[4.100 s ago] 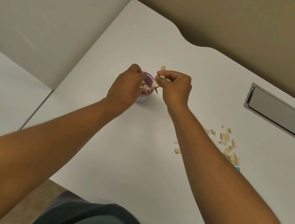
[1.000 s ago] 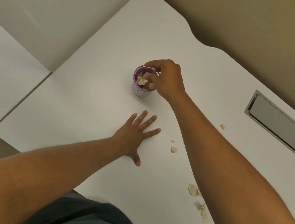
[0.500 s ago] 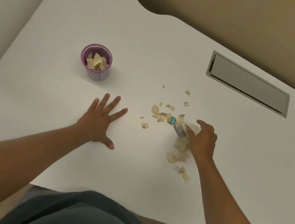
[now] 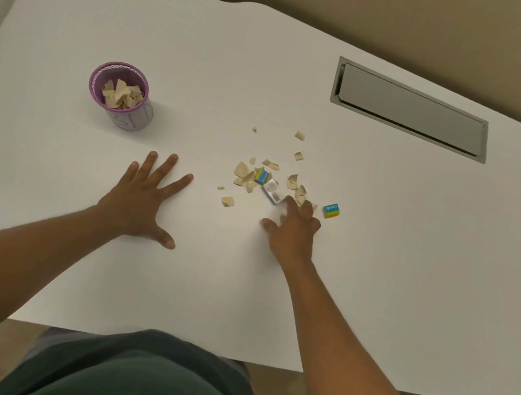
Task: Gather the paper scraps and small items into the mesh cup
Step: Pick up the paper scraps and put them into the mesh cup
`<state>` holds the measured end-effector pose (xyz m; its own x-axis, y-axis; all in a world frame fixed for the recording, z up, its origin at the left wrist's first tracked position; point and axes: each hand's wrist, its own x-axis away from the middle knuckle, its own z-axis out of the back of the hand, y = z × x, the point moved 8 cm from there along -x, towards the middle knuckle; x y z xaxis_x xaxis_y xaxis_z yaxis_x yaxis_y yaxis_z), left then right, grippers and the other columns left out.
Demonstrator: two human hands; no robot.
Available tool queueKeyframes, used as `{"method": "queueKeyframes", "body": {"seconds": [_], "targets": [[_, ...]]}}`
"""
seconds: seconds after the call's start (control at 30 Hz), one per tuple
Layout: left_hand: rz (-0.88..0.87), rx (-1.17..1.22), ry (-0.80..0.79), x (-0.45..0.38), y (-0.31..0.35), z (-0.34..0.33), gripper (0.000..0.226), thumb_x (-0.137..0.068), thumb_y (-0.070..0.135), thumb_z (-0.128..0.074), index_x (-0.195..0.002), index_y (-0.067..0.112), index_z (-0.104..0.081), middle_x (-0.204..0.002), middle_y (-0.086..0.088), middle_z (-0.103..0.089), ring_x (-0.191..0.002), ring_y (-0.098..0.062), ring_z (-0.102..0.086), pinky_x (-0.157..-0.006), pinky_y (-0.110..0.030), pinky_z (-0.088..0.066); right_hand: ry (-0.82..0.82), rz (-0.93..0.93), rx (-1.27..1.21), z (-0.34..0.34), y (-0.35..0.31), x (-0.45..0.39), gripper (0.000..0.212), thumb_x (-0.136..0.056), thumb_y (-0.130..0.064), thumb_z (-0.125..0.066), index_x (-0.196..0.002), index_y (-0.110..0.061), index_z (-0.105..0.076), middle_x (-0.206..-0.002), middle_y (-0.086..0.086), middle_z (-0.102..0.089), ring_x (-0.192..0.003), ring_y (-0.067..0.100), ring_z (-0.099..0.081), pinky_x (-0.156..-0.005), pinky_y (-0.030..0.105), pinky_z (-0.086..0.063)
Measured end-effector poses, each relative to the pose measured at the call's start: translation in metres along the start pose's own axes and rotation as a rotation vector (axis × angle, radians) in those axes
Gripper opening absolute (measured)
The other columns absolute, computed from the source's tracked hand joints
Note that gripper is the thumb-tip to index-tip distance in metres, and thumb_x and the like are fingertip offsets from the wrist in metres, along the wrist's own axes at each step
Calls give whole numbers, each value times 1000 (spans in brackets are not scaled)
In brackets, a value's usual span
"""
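A purple mesh cup [image 4: 134, 120] stands upright at the left of the white desk, with tan paper scraps [image 4: 120, 95] inside. More tan scraps [image 4: 242, 170] lie scattered at the desk's middle, mixed with a small silvery box [image 4: 273, 191] and a blue-and-yellow item [image 4: 262, 176]. A second blue-and-yellow item [image 4: 332, 210] lies apart to the right. My right hand [image 4: 292, 234] rests on the near edge of that pile, fingers curved over some scraps, thumb out to the left. My left hand [image 4: 140, 200] lies flat on the desk with fingers spread, below and right of the cup.
A grey cable hatch [image 4: 410, 109] is set into the desk at the back right. The desk [image 4: 395, 273] ends at a wavy back edge against tan partition walls. Its front edge runs just above my lap.
My right hand left the cup, where it had dropped scraps, and came down onto the pile at the right. My left hand let go of the cup and lies flat. The view swung right.
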<state>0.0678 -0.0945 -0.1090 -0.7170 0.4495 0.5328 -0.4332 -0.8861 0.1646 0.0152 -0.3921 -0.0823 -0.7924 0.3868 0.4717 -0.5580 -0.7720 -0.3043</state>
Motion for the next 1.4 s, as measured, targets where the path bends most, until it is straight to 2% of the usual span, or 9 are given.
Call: {"method": "queueKeyframes", "body": {"seconds": [0.1, 0.2, 0.37, 0.6, 0.8, 0.9, 1.0, 1.2, 1.4], "targets": [[3, 14, 9, 0, -1, -1, 150, -44, 105, -54, -156, 46, 26, -167, 0, 36, -156, -38, 30, -130, -58, 1, 57, 117, -38, 13, 3, -2, 82, -86, -41, -78, -155, -29, -35, -163, 3, -25, -146, 34, -28, -110, 41, -42], [1, 27, 37, -1, -2, -3, 150, -41, 107, -51, -155, 48, 26, -169, 0, 34, -156, -38, 28, -129, -58, 0, -31, 150, 149, 10, 15, -1, 104, -80, -61, -76, -161, -39, -14, -171, -3, -6, -151, 39, -15, -113, 48, -41], [0, 33, 50, -3, -4, -5, 151, -39, 109, -49, -154, 50, 28, -168, 1, 35, -157, -38, 27, -129, -58, 0, -49, 330, 495, -6, 15, 6, 82, -100, -46, -56, -163, -36, -4, -171, 1, -7, -141, 36, -32, -96, 42, -54], [6, 24, 42, -4, -5, -7, 152, -40, 107, -53, -153, 49, 31, -167, 1, 38, -156, -37, 29, -129, -57, 2, 31, 418, 428, -8, 8, 15, 56, -88, 0, -59, -140, -22, -53, -154, 2, -43, -128, 26, -46, -86, 37, -54], [3, 45, 41, -5, -6, -10, 151, -41, 105, -56, -151, 51, 33, -165, 2, 40, -155, -36, 31, -129, -57, 4, -7, 415, 230, -1, 0, -2, 42, -84, -5, -75, -126, -8, -71, -124, 10, -69, -113, 27, -63, -92, 25, -48], [1, 51, 40, -5, -6, -12, 151, -43, 103, -58, -153, 49, 31, -165, 2, 41, -155, -36, 32, -129, -56, 6, 67, 249, 44, 18, 6, -6, 31, -95, -5, -60, -122, -12, -74, -115, 4, -74, -89, 14, -66, -68, 2, -42], [-7, 54, 46, -5, -5, -12, 151, -45, 101, -60, -156, 47, 26, -166, 0, 39, -155, -37, 32, -129, -57, 5, 86, 155, -156, 35, 0, -4, 26, -96, -5, -62, -113, -15, -79, -101, 2, -79, -91, 19, -72, -72, 16, -51], [-5, 50, 57, -4, -6, -10, 150, -48, 97, -64, -158, 45, 23, -169, -1, 34, -156, -38, 29, -129, -58, 4, -10, 273, -547, 62, -117, 19, 19, -88, -13, -77, -93, -31, -83, -89, -17, -79, -85, 1, -72, -74, 12, -51], [-11, 52, 53, -5, -8, -12, 153, -49, 94, -69, -158, 43, 25, -168, -3, 35, -156, -39, 30, -128, -61, 5, 17, 653, -445, 63, -290, 25, 18, -93, -9, -68, -102, -15, -82, -94, -1, -80, -83, 13, -73, -74, 22, -58]]}}
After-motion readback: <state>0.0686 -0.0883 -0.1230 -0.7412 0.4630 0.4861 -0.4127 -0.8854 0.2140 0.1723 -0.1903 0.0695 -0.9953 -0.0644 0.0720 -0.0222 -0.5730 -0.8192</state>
